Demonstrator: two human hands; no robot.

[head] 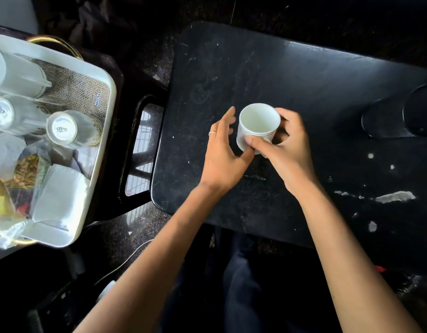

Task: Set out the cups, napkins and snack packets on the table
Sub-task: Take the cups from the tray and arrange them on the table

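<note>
Scuffed black table (291,75); white tray (99,145) beside.

A black bench (291,87) with a scuffed, scratched top and rounded corners fills the middle and the 3 o'clock side, with pale chips and flecks of worn paint toward 4 o'clock. At 9 o'clock stands a dark plastic chair (145,150) whose open back frames a glossy patch of dark speckled stone floor (140,140) reflecting a barred window's light. A pale cable (126,260) trails over the floor at 7 o'clock.
</note>
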